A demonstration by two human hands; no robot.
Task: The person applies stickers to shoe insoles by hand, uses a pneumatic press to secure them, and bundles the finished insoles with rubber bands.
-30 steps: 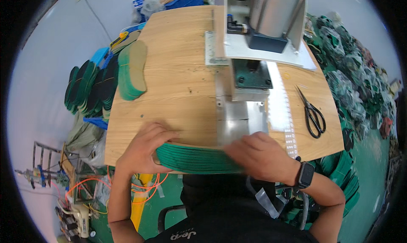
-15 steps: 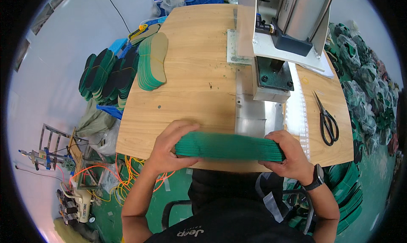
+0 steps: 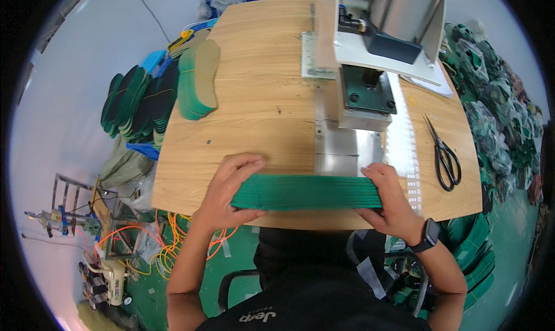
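Note:
A thick stack of green insoles (image 3: 306, 192) is held edge-on between my hands, over the near edge of the wooden table. My left hand (image 3: 225, 193) grips its left end, thumb below and fingers above. Around the right end closes my right hand (image 3: 392, 201), with a dark watch on its wrist. Just beyond the stack lies a metal plate (image 3: 341, 146) under the block of a press (image 3: 367, 97). The undersides of the insoles are hidden from me.
At the table's (image 3: 254, 100) far left stands a bundle of beige-topped green insoles (image 3: 198, 80). More dark insole bundles (image 3: 139, 103) sit beyond the left edge. Black-handled scissors (image 3: 444, 157) lie on the right. Orange and yellow hoses (image 3: 170, 244) coil on the floor; bagged material (image 3: 500, 117) is heaped at right.
The insole stack stays in both hands and has tilted slightly, so more of its layered edge shows and it looks straighter. The whole view has shifted a little.

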